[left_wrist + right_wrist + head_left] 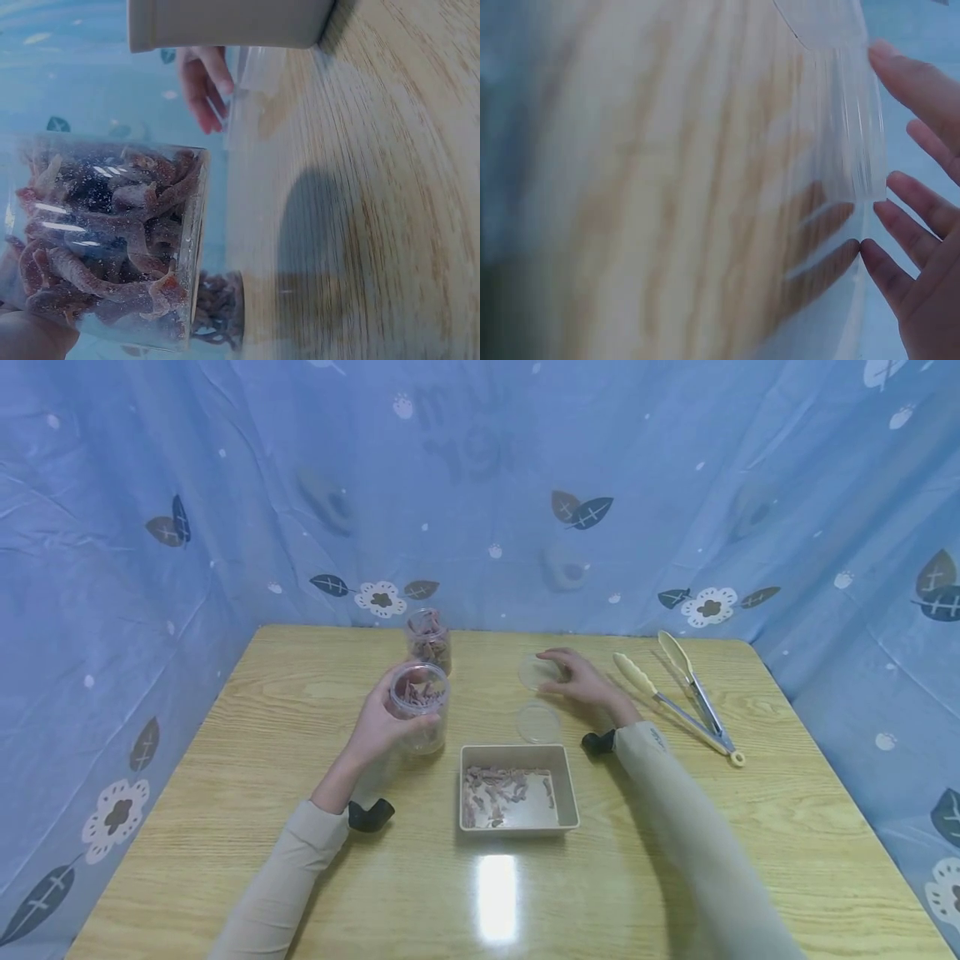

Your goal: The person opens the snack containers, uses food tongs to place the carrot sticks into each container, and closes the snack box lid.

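My left hand (381,720) grips a clear plastic jar (426,739) around its side. Reddish-brown dried strips (112,240) fill much of it, and its top is uncovered. The jar's shadow falls on the table in the left wrist view. Behind it stands a second clear jar (431,652) of similar strips. At the back, my right hand (581,683) spans a round clear lid (534,673), thumb at one edge and fingertips at the other. Another clear lid (538,724) lies just nearer to me.
A beige rectangular box (517,832) with some strips on its bottom stands in front of the lids. Tongs (693,714) with cream tips lie spread to the right of my right hand. A blue patterned curtain (480,527) hangs around the wooden table (262,718).
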The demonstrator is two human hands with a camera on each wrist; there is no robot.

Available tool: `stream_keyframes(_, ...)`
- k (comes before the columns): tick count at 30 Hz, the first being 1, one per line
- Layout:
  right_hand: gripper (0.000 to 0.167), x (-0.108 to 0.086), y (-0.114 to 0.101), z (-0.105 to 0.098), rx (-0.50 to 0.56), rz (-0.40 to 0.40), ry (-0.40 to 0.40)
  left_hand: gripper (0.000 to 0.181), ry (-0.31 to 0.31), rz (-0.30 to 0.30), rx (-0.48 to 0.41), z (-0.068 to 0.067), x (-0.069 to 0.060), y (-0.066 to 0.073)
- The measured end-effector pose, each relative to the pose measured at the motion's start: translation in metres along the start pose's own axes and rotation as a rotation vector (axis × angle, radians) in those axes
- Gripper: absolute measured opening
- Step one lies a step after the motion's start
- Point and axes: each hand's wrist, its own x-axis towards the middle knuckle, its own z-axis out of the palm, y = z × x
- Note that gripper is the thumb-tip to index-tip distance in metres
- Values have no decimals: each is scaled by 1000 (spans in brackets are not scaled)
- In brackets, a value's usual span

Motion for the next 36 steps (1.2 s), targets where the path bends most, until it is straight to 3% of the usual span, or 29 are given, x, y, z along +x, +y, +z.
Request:
stream_keyframes(7, 68, 3, 1, 2, 19, 30, -41, 82, -5, -28, -12, 1, 0, 0)
stream_keyframes(16, 67, 0, 0, 2, -15, 7, -11, 82, -14, -32, -10, 2, -1, 0)
stream_keyframes(22, 67, -5, -4, 1, 19, 12, 22, 83, 1, -34, 11, 2, -2, 4)
stream_keyframes(25, 65, -10, -12, -2, 55, 13, 41, 83, 9, -45, 27, 1, -2, 5)
stream_keyframes(31, 60, -27, -58, -14, 117, 14, 49, 83, 3, -51, 34, 1, -2, 11)
stream_keyframes(33, 60, -29, -57, -15, 105, -3, 68, 83, -2, -42, 37, 2, -2, 14)
stream_keyframes(36, 61, -29, -50, -14, 77, -42, 104, 84, 0, -24, 50, 3, 3, 7)
